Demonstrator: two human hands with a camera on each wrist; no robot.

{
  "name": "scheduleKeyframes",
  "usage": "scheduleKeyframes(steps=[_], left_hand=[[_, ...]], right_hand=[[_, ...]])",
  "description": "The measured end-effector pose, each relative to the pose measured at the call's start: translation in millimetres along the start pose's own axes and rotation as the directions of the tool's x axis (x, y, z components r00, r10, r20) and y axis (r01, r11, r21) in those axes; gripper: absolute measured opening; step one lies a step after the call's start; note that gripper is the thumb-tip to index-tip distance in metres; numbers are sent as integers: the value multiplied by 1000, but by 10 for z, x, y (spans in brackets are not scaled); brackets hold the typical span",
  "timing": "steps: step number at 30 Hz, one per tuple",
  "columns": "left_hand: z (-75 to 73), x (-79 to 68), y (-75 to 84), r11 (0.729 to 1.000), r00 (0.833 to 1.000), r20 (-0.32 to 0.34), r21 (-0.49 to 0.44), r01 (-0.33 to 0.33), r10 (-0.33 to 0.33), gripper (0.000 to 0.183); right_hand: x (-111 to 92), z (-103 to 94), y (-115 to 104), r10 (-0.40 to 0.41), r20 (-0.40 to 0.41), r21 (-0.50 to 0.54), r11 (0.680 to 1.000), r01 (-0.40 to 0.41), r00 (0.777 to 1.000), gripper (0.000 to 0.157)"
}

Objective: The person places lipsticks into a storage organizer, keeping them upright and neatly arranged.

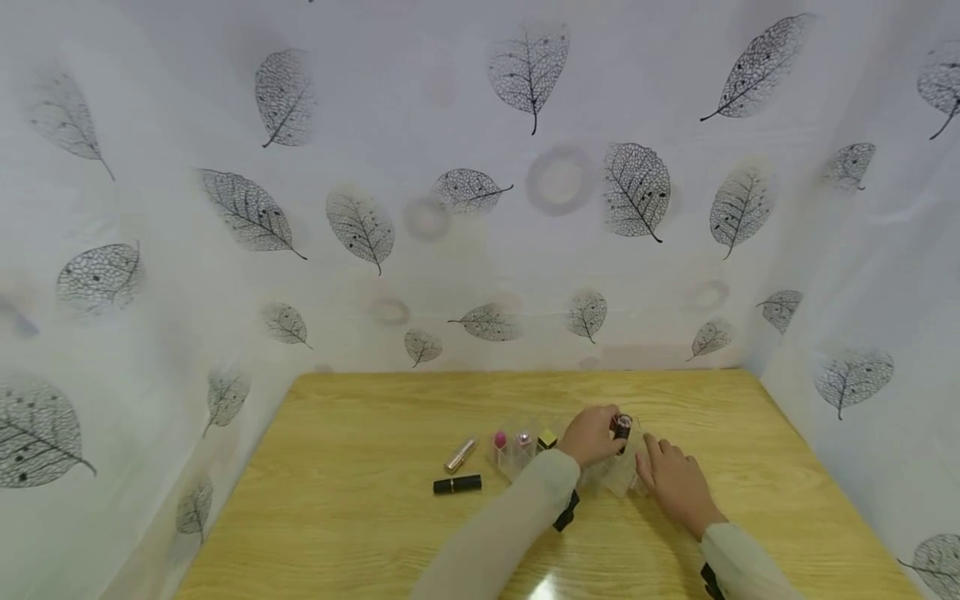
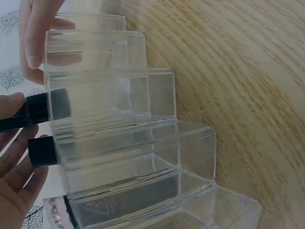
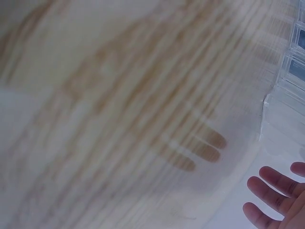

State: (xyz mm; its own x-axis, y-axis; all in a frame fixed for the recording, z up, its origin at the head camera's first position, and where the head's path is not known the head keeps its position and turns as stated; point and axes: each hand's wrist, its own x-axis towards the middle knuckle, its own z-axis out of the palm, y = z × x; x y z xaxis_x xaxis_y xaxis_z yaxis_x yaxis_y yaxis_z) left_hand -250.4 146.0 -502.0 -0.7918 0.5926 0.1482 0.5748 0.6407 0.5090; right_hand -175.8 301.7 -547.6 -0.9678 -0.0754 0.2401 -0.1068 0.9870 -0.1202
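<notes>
A clear plastic stepped lipstick organizer [image 1: 619,479] lies on the wooden table, under and between both hands. With thumb and fingers, my left hand [image 1: 592,435] pinches a black lipstick [image 2: 35,109], whose end is inside one compartment in the left wrist view. Beside it, another black lipstick [image 2: 42,151] sits in the neighbouring compartment, and a tube with a pink glittery top [image 2: 59,212] is lower down. At the organizer's right end, my right hand [image 1: 678,486] has its fingers extended against or close to the side; contact cannot be told. It holds nothing visible.
Left of the organizer lie a pale gold lipstick [image 1: 460,455] and a black tube [image 1: 457,484]. Upright in its left part stand a pink-topped lipstick [image 1: 500,442], a clear-topped one [image 1: 523,440] and a yellow-and-black one [image 1: 547,439]. Leaf-printed cloth [image 1: 480,250] surrounds the table.
</notes>
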Motion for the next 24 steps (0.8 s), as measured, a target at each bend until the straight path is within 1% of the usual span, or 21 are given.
scheduleKeyframes(steps=[4, 6, 11, 14, 16, 19, 22, 24], left_hand=[[20, -31, 10, 999, 999, 25, 10, 31, -31, 11], [25, -40, 17, 999, 999, 33, 32, 36, -37, 9], [25, -32, 29, 993, 999, 30, 115, 11, -14, 8], [41, -24, 15, 988, 1000, 15, 155, -9, 7, 8], [24, -37, 21, 984, 1000, 5, 179, -15, 15, 11], [-31, -86, 35, 972, 998, -31, 231, -41, 49, 16], [-158, -183, 68, 950, 992, -58, 301, -86, 109, 20], [-269, -272, 87, 932, 984, -74, 340, -128, 163, 21]], right_hand=[[-4, -3, 2, 3, 6, 6, 1000, -3, 1000, 41], [-2, 0, 7, 5, 11, 14, 1000, -5, 1000, 41], [13, 13, 17, -3, -5, 12, 1000, 3, 1000, 40], [16, 9, 16, -2, -6, 9, 1000, 2, 1000, 40], [16, 6, 16, -1, -4, 10, 1000, 1, 1000, 40], [17, -1, 9, -3, -2, 8, 1000, 3, 1000, 39], [14, -1, 4, 0, 2, 9, 1000, 0, 1000, 38], [5, 2, 3, 9, 12, 8, 1000, -9, 1000, 39]])
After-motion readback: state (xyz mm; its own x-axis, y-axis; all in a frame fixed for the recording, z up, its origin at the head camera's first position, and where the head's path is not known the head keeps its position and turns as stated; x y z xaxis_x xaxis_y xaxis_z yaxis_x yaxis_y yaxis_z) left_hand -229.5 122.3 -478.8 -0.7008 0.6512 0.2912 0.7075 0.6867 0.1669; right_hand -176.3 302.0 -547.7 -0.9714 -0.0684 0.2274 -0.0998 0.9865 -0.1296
